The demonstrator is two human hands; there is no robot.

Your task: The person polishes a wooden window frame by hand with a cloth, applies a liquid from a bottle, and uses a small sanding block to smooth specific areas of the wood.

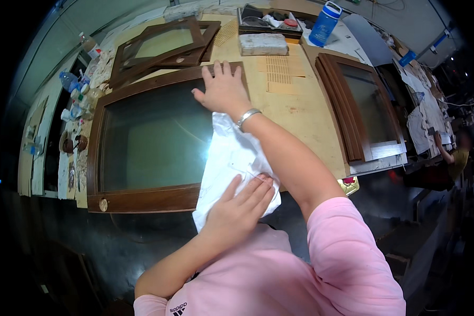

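A brown wooden door panel with a glass pane (pixel 147 142) lies flat on the worktable in front of me. My right hand (pixel 224 89) rests spread on the far right corner of its frame, fingers apart and holding nothing. My left hand (pixel 239 203) is at the panel's near right corner, its fingers pressed over a crumpled white sheet (pixel 229 150). I cannot tell whether the sheet is paper or thin cloth. It covers the right part of the glass and hangs past the near edge, passing beneath my right wrist.
More glazed panels (pixel 160 42) lie stacked behind; others (pixel 355 105) are stacked at the right. A white-coated block (pixel 263 45), a box of odds and ends (pixel 268 23) and a blue bottle (pixel 325 23) stand at the back. Bottles (pixel 71 81) line the left. Another person (pixel 455 158) is far right.
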